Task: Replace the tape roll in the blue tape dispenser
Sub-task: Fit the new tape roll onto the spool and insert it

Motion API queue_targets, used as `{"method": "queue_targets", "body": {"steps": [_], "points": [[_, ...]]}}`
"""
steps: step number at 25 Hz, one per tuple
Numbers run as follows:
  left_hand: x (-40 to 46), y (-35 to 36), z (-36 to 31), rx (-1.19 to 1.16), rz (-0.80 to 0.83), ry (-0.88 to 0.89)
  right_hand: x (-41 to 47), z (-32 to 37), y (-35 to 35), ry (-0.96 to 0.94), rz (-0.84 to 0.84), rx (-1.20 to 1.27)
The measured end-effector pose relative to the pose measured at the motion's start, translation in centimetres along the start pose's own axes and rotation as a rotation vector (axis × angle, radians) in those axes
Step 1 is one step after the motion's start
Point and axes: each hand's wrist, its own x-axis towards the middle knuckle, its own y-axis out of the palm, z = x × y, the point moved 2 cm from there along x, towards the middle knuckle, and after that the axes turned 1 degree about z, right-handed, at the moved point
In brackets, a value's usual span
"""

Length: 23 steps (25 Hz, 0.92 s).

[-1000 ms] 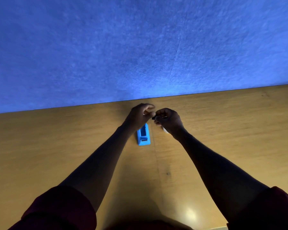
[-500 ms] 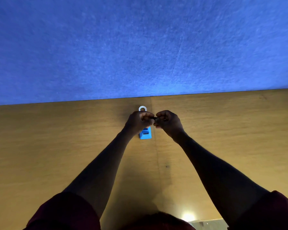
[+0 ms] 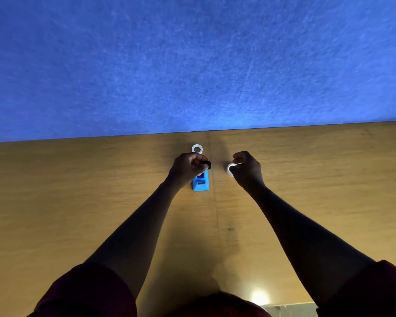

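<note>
Head view: hands [image 3: 217, 168] now apart

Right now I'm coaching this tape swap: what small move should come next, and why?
Probably set down the ring-shaped roll in the right hand. The left hand pinches a small black spindle above the blue dispenser, and another tape ring waits on the table.

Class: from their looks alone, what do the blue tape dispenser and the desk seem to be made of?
Blue tape dispenser: probably moulded plastic, shown by its uniform bright colour and smooth faces. Desk: wood or wood-look laminate, shown by streaky grain, a straight seam and a soft glare spot; which one cannot be told.
</note>
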Motion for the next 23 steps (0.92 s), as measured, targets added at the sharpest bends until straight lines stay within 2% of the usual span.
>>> {"method": "queue_targets", "body": {"steps": [3,8,15,23], "points": [[0.6,0.3,-0.2,0.009,0.016,0.000,1.1,-1.3,-0.3,-0.014,0.011,-0.176],[1.8,0.8,-0.5,0.006,0.041,-0.014,2.2,-2.1,0.3,-0.064,0.138,-0.443],[3.3,0.5,-0.3,0.012,0.068,-0.027,3.4,-2.7,1.4,-0.073,0.217,-0.578],[3.6,0.5,-0.3,0.000,0.074,-0.038,3.2,-2.5,1.6,-0.154,0.196,-0.689]]}}
